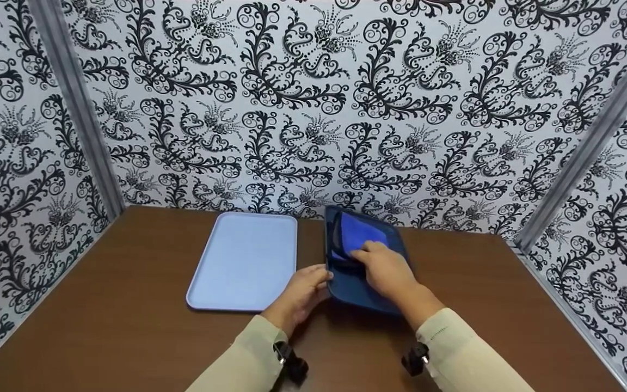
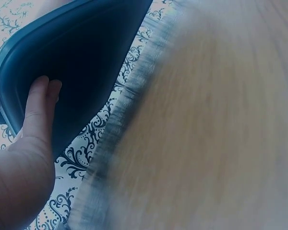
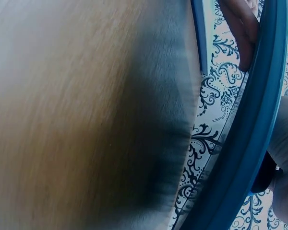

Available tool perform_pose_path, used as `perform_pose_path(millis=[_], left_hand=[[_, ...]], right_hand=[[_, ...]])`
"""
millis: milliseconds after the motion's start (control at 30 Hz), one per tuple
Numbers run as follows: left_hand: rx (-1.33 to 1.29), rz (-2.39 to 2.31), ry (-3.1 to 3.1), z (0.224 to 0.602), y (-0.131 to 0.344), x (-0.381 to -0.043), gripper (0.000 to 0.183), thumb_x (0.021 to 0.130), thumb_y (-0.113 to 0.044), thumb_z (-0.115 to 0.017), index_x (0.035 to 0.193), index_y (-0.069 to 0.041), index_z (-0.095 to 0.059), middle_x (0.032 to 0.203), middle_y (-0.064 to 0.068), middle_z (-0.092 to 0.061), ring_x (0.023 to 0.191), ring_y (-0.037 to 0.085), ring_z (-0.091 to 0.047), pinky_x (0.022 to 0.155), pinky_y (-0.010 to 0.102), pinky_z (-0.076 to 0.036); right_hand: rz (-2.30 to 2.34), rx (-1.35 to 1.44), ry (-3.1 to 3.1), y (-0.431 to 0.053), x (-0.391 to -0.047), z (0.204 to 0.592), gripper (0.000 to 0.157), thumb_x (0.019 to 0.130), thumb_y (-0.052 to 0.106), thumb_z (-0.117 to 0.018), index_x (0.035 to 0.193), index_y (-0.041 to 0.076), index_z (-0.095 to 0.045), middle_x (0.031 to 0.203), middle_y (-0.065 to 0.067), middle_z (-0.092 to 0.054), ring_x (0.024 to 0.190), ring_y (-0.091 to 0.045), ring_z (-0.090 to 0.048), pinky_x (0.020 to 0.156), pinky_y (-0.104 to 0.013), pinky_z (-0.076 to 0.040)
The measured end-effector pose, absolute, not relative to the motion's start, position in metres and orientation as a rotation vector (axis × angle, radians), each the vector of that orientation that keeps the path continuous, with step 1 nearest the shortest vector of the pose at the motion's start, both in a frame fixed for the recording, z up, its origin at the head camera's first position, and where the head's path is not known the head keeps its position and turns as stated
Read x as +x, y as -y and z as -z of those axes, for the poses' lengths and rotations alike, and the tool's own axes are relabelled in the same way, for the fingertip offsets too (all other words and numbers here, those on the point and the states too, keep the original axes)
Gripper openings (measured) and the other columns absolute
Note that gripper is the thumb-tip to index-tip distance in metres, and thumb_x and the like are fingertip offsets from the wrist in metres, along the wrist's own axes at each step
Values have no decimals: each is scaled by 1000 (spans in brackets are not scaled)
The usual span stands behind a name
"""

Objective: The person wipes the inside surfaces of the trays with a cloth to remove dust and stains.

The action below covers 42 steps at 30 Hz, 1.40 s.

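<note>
Light-blue tray lies beside left hand, which pinches navy tray; right hand pinches a flat blue-black item

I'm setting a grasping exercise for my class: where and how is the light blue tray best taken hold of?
Probably by the left rim of the light blue tray, mid-edge, pinched from the left: the tray lies flat, its rim is raised, and the left hand, right hand and dark blue tray are toward its right.
</note>
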State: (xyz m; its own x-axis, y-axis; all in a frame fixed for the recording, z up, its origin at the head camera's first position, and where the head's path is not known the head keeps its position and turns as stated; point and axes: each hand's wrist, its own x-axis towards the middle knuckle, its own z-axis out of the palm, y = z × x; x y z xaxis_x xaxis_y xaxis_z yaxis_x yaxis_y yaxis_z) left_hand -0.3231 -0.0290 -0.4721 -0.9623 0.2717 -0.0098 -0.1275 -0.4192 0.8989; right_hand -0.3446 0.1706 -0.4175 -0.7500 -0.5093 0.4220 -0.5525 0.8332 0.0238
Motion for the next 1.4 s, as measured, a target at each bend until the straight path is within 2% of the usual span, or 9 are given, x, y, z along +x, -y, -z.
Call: perform_pose_path(millis=[267,533,700,1167,1400], left_hand=[[239,-2451,-1501,473,29,-322,40,88,-5,-55,124,11,-63,95,0,-75,89,10,-71,86,28,-59],[220,-2472,-1497,473,28,-323,37,88,-4,-55,120,11,-64,95,1,-76,88,9,-71,84,27,-60],[226,-2468,-1504,472,29,-323,38,87,-5,-56,121,11,-64,96,2,-76,89,10,-72,85,27,-59],[197,-2468,-1505,473,28,-322,38,87,-5,-56,121,11,-62,93,1,-72,88,10,-70,84,26,-59],[135,-2443,-1563,472,28,-321,54,86,-9,-60,136,12,-54,104,4,-68,93,11,-67,88,27,-58]], right_hand=[[-83,854,2533,-179,-345,421,37,93,-3,-62,117,20,-78,102,-6,-67,95,-28,-64,82,-44,-58],[-130,920,2506,-191,-347,421,36,94,-3,-59,114,18,-80,107,-7,-70,100,-28,-67,88,-44,-58],[-117,920,2484,-201,-348,422,36,93,-4,-59,113,18,-80,105,-5,-70,97,-27,-67,86,-43,-58],[-136,805,2531,-216,-349,429,38,88,-9,-61,111,14,-79,103,-8,-70,98,-31,-68,85,-48,-58],[-150,744,2568,-221,-349,430,37,88,-9,-60,111,12,-79,103,-10,-70,99,-34,-69,85,-49,-58]])
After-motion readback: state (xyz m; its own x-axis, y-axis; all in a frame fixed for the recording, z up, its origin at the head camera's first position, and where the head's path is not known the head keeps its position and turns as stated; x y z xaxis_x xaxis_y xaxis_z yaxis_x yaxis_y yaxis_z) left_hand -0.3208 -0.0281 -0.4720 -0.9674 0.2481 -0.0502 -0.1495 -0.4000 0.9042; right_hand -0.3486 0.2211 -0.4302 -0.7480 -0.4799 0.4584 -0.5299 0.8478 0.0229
